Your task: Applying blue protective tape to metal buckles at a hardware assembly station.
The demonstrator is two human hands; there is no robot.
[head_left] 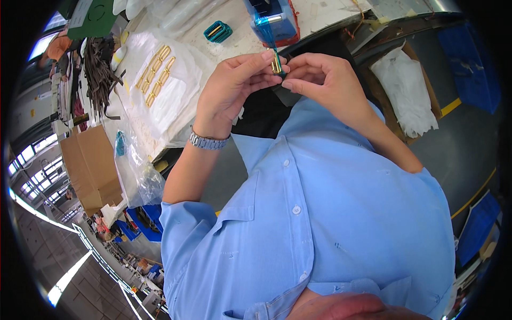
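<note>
My left hand, with a metal watch on its wrist, pinches a small gold metal buckle between thumb and fingers. Teal film lies along the buckle and reaches up toward a blue dispenser at the table edge. Close beside it, my right hand has its fingers curled and drawn together at the buckle's lower end. What those fingertips hold, if anything, is hidden. A stack of teal-wrapped buckles lies on the table to the left of the dispenser.
Several gold buckles lie in rows on white plastic sheeting at the left. Beyond them are a bundle of dark straps and a cardboard box. On the right stands an open carton with white wrapping. Blue bins stand farther right.
</note>
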